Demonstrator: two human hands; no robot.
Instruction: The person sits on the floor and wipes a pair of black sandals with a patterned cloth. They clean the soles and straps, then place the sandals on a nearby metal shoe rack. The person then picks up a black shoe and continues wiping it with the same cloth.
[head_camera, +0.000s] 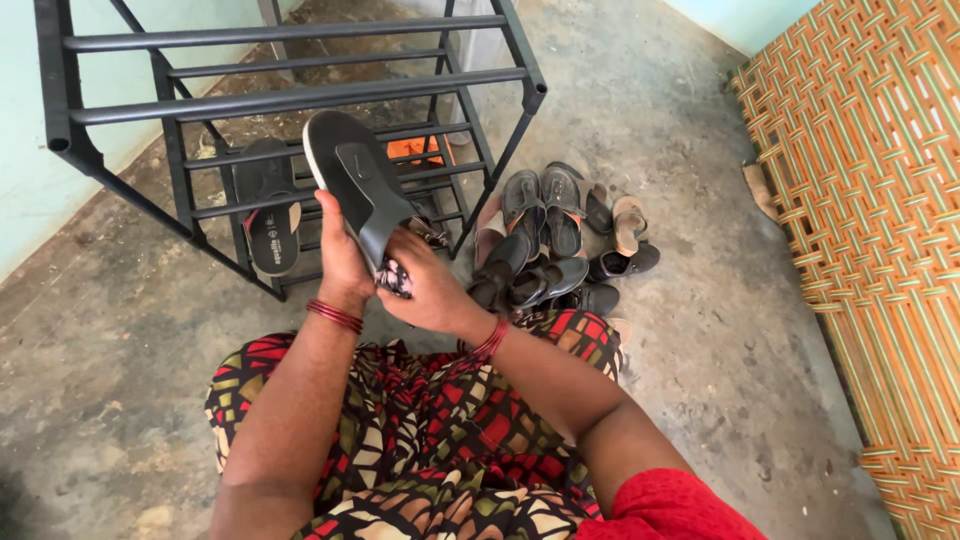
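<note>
I hold a black sandal (362, 180) with a pale sole edge up in front of me, toe pointing away. My left hand (343, 262) grips its near left side from below. My right hand (430, 285) grips the heel end, where a small patterned cloth (395, 279) is pressed against the sandal. Both wrists carry red bangles. The sandal hovers just in front of a black metal shoe rack (300, 95).
One black sandal (270, 215) lies on a lower shelf of the rack, and something orange (415, 150) sits further back. A heap of dark sandals and slippers (560, 240) lies on the concrete floor right of the rack. A woven orange mat (880, 230) covers the right side.
</note>
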